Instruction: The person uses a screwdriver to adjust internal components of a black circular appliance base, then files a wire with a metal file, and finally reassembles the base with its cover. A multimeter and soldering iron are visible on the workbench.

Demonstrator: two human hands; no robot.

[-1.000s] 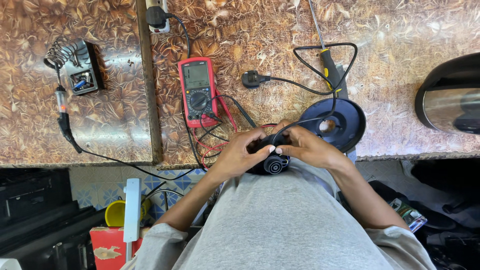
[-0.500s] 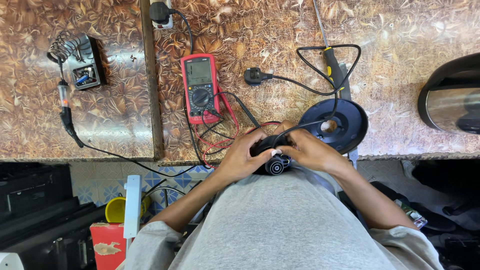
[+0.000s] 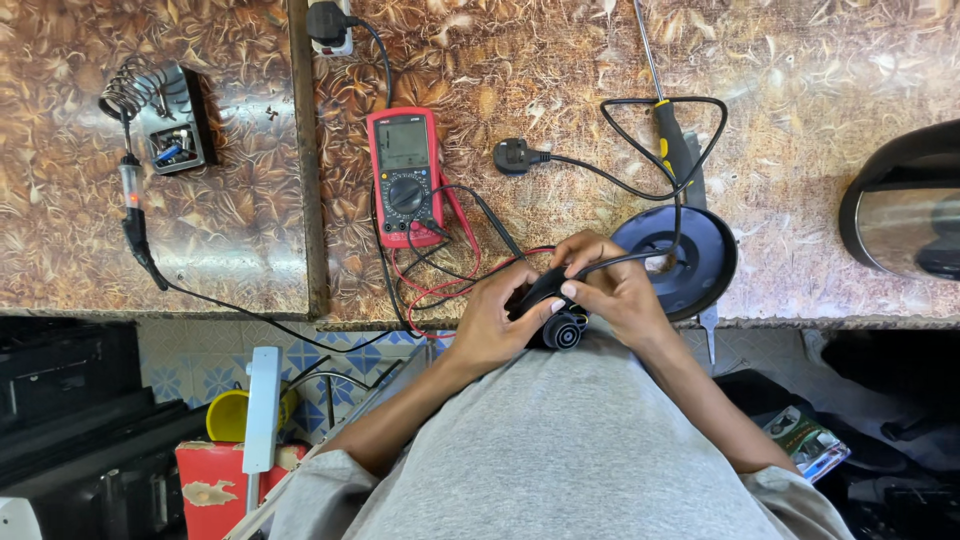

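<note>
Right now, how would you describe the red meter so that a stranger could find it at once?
Look at the brown patterned worktop. Just right of its dark vertical seam lies the meter, beyond the left hand. It is the only red thing on the worktop, with a grey screen, a round dial and red and black leads.

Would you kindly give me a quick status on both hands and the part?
Left hand and right hand both grip the black round connector at the bench edge. Its cable runs to the round base. Meter leads lie close by.
</note>
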